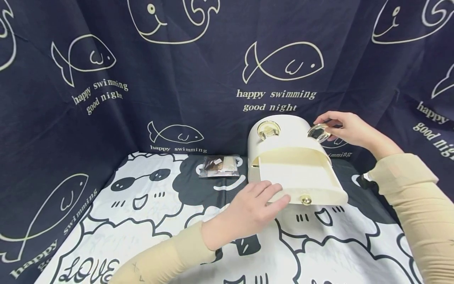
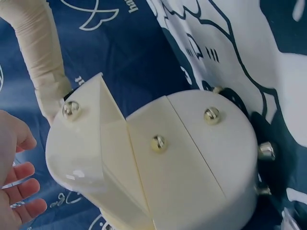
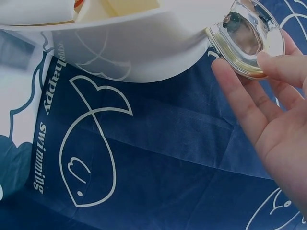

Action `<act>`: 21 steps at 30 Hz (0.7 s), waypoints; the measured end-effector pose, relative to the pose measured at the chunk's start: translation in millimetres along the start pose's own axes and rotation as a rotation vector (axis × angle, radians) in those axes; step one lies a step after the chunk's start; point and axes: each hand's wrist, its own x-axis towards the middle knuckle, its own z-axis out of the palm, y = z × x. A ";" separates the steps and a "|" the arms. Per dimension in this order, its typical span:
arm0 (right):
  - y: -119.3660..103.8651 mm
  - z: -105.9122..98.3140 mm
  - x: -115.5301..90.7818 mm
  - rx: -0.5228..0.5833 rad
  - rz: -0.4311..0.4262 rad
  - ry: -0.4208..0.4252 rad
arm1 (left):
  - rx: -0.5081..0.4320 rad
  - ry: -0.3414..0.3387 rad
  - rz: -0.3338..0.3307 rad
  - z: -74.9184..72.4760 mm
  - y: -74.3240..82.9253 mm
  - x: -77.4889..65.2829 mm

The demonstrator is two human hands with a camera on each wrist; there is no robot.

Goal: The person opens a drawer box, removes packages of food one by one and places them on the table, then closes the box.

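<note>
A white arched drawer box (image 1: 289, 136) stands at the right of the cloth-covered table, its top drawer (image 1: 298, 175) pulled out. This drawer's front carries a round gold knob (image 1: 306, 200). Two shiny gold round ornaments sit high on the box, a left one (image 1: 268, 130) and a right one (image 1: 319, 133). My right hand (image 1: 345, 125) pinches the right ornament between thumb and fingers. My left hand (image 1: 253, 205), its fingers loosely bent, is by the drawer's left front corner and holds nothing. Lower drawer fronts with gold knobs (image 2: 158, 143) show in the left wrist view.
A clear plastic packet (image 1: 220, 165) with dark and pale contents lies left of the box. Short gold feet (image 2: 266, 151) support the box. Behind it hangs a dark blue fish-print curtain (image 1: 213, 94); cartoon-print cloth (image 1: 124, 236) covers the table.
</note>
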 end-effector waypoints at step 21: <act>3.4 5.2 0.3 0.028 0.010 0.014 | 0.073 0.029 0.042 10.0 22.3 30.8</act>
